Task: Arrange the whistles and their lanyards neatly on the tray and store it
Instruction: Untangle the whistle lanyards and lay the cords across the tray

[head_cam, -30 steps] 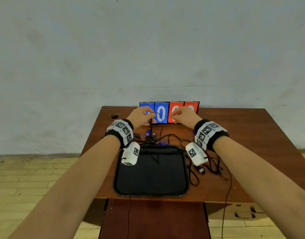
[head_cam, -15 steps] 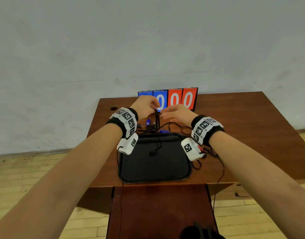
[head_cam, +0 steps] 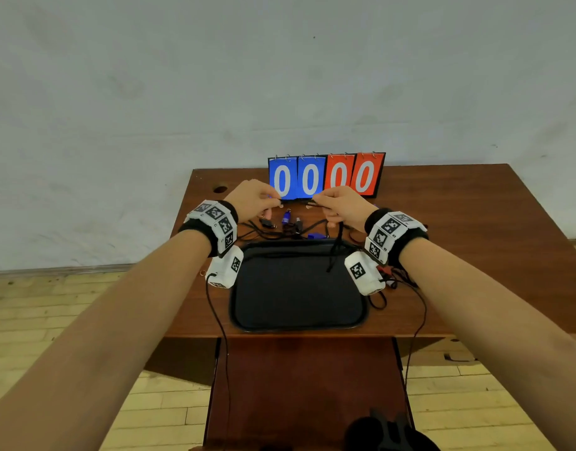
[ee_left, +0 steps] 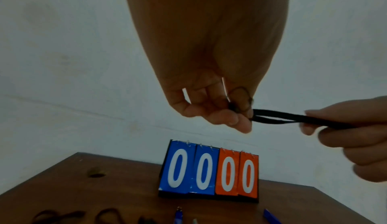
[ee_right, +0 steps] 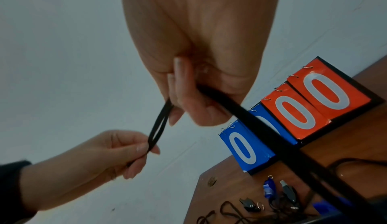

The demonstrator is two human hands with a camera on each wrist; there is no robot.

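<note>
My left hand (head_cam: 273, 203) and right hand (head_cam: 317, 206) are raised above the far side of the desk, each pinching one black lanyard (ee_left: 282, 119) stretched doubled between them. The left fingertips (ee_left: 244, 120) nip its end near a small metal ring. From the right hand (ee_right: 188, 110) the rest of the cord (head_cam: 335, 249) hangs down over the far right corner of the black tray (head_cam: 236, 307). Behind the tray lie a blue whistle (head_cam: 286, 219), a black whistle (head_cam: 268, 223) and tangled cords (head_cam: 273, 234). No whistle shows on the held lanyard.
A blue and orange flip scoreboard (head_cam: 325, 177) reading 0000 stands at the desk's back edge by the wall. More cords and a red piece (head_cam: 389, 271) lie right of the tray. A round cable hole (head_cam: 220, 189) is at the back left.
My hands have drawn apart, pulling the lanyard taut between them. Its hanging part has shifted from the tray's middle toward the right side.
</note>
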